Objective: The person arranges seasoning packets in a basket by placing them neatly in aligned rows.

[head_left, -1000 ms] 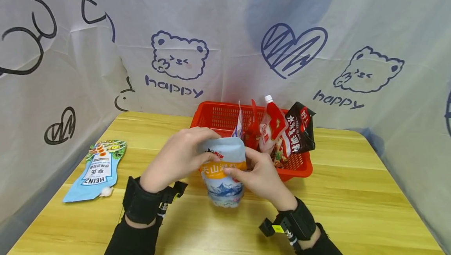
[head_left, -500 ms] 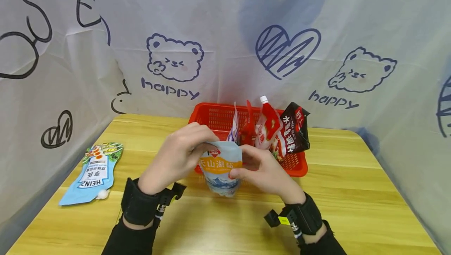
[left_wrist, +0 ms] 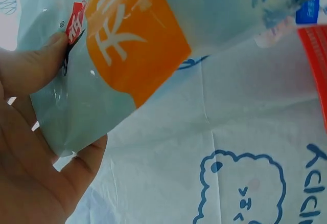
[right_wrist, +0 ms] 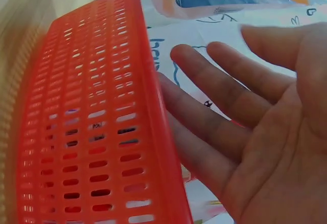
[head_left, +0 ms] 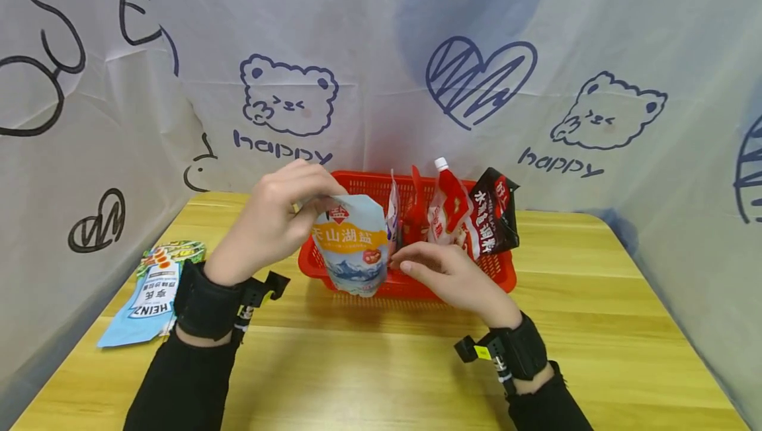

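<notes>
A light blue salt pouch [head_left: 352, 246] with an orange band and a mountain picture hangs upright over the front left of the red basket [head_left: 500, 279]. My left hand [head_left: 280, 216] pinches its top left corner; in the left wrist view the thumb lies on the pouch's front [left_wrist: 127, 45], with fingers behind. My right hand [head_left: 455, 279] is just right of the pouch at the basket's front rim, holding nothing. Its fingers are spread and relaxed beside the basket wall [right_wrist: 97, 121] in the right wrist view.
In the basket stand a thin purple-white packet [head_left: 393, 213], a red packet [head_left: 415, 209], a red-and-clear spouted pouch [head_left: 448, 209] and a black seasoning packet [head_left: 497, 213]. A light blue Heinz pouch [head_left: 145, 302] lies on the wooden table [head_left: 369, 378] at left, partly behind the left wrist.
The left hand has lifted the salt pouch up and forward, from in front of the basket to over its front left. The right hand has let go of the pouch.
</notes>
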{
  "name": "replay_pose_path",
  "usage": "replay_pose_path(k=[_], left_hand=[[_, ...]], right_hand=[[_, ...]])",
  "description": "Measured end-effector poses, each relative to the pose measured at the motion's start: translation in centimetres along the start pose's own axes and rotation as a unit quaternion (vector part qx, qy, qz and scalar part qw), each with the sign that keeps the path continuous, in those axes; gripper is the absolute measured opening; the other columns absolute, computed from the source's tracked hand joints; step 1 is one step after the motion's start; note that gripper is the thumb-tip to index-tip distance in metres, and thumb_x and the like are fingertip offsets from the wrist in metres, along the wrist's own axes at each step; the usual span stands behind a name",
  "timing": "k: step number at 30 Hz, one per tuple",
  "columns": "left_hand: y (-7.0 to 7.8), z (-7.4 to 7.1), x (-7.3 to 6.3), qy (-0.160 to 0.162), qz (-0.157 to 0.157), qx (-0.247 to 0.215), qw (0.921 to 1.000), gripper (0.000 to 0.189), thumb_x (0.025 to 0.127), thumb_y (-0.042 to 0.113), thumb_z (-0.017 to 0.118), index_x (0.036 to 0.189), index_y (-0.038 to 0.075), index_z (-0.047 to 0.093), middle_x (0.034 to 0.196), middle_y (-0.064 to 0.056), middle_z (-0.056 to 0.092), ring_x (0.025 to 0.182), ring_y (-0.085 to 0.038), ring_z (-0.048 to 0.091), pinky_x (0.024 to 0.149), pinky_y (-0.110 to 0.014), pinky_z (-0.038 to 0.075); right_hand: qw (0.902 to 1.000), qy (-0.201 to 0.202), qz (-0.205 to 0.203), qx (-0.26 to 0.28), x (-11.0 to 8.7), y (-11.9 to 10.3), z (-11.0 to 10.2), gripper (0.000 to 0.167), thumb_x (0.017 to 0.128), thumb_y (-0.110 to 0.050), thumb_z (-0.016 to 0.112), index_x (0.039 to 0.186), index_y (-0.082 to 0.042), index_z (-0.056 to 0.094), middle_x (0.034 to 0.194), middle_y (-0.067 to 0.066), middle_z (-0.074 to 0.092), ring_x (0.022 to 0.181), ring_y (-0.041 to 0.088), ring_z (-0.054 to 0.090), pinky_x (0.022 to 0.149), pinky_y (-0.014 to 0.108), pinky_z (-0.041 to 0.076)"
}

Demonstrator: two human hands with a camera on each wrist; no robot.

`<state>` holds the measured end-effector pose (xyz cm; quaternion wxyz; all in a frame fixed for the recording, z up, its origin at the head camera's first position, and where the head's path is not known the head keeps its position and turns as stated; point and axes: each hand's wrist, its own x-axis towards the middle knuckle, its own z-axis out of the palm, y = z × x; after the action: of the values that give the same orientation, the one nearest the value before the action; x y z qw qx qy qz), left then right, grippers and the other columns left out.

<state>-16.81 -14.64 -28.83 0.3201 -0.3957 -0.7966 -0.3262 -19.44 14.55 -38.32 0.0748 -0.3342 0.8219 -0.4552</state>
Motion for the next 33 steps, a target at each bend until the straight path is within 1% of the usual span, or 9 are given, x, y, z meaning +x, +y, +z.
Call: replay_pose_path(k=[2,5,9,12,16,22,26,31,33], left_hand=[[-0.5,-0.4,0.5,-0.009,0.0,0.01,0.9999,0.028,0.085,-0.023,0.066,0.095,0.001,0.076,0.092,-0.008,0.074,0.086,-0.021,0.058,0.076,-0.03,0.049],[-1.3,-0.6,1.1,-0.024,-0.006,0.036,0.999,0.026,0.086,-0.021,0.066,0.094,0.002,0.076,0.091,-0.007,0.073,0.084,-0.021,0.057,0.072,-0.032,0.049],[-2.7,-0.6,1.8,-0.058,-0.018,0.061,0.9963,0.023,0.088,-0.017,0.068,0.095,0.004,0.077,0.092,-0.007,0.074,0.086,-0.022,0.059,0.072,-0.036,0.052],[-3.8,-0.6,2.3,-0.093,-0.026,0.075,0.9925,0.02,0.09,-0.012,0.07,0.096,0.005,0.077,0.093,-0.005,0.074,0.086,-0.021,0.062,0.074,-0.037,0.055],[-5.1,-0.3,2.8,-0.139,-0.031,0.101,0.9846,0.016,0.092,-0.007,0.071,0.097,0.007,0.078,0.092,-0.004,0.074,0.085,-0.02,0.064,0.076,-0.037,0.057],[-6.9,0.5,3.5,-0.182,-0.035,0.109,0.9766,0.019,0.092,-0.009,0.068,0.097,0.006,0.079,0.093,-0.007,0.074,0.086,-0.024,0.065,0.081,-0.04,0.057],[-7.8,1.1,4.1,-0.214,-0.045,0.116,0.9689,0.017,0.091,-0.009,0.069,0.096,0.005,0.078,0.092,-0.008,0.074,0.084,-0.024,0.065,0.081,-0.04,0.058],[-8.7,2.1,4.8,-0.256,-0.064,0.13,0.9558,0.014,0.092,-0.006,0.072,0.092,0.008,0.076,0.089,-0.006,0.073,0.081,-0.023,0.065,0.078,-0.038,0.06],[-9.3,2.6,5.0,-0.267,-0.064,0.126,0.9533,0.016,0.092,-0.007,0.072,0.09,0.008,0.076,0.087,-0.005,0.073,0.081,-0.022,0.066,0.078,-0.038,0.06]], right_hand=[[0.9995,-0.012,0.007,-0.03,0.1,0.2,0.1,0.029,0.104,-0.03,0.066,0.127,-0.015,0.072,0.121,-0.002,0.074,0.112,0.017,0.068,0.097,0.038,0.056],[0.9975,-0.029,0.012,-0.063,0.3,0.6,0.2,0.029,0.102,-0.03,0.068,0.127,-0.016,0.073,0.117,-0.005,0.074,0.101,0.015,0.067,0.088,0.034,0.057],[0.9931,-0.05,0.01,-0.106,0.6,1.3,0.4,0.029,0.103,-0.026,0.068,0.129,-0.014,0.073,0.088,-0.007,0.065,0.073,0.016,0.056,0.069,0.028,0.047],[0.99,-0.061,0.007,-0.127,0.7,1.7,0.6,0.029,0.103,-0.023,0.066,0.129,-0.012,0.073,0.076,-0.007,0.052,0.063,0.012,0.047,0.064,0.027,0.042],[0.989,-0.059,0.008,-0.136,0.9,2.0,0.8,0.027,0.103,-0.023,0.066,0.127,-0.014,0.075,0.073,-0.009,0.049,0.061,0.007,0.044,0.065,0.027,0.041],[0.9897,-0.052,0.023,-0.131,1.0,2.2,0.9,0.026,0.103,-0.024,0.067,0.126,-0.017,0.076,0.064,-0.01,0.038,0.057,0.008,0.039,0.062,0.026,0.037],[0.9896,-0.05,0.026,-0.132,1.0,2.2,0.9,0.026,0.103,-0.025,0.067,0.126,-0.017,0.076,0.064,-0.01,0.038,0.057,0.007,0.04,0.062,0.027,0.037],[0.9883,-0.046,0.027,-0.143,0.9,2.2,1.0,0.025,0.103,-0.024,0.067,0.125,-0.018,0.076,0.065,-0.011,0.039,0.06,0.009,0.041,0.062,0.027,0.037],[0.988,-0.046,0.029,-0.144,0.9,2.2,1.0,0.025,0.103,-0.024,0.066,0.125,-0.018,0.076,0.064,-0.011,0.037,0.058,0.008,0.039,0.062,0.026,0.036]])
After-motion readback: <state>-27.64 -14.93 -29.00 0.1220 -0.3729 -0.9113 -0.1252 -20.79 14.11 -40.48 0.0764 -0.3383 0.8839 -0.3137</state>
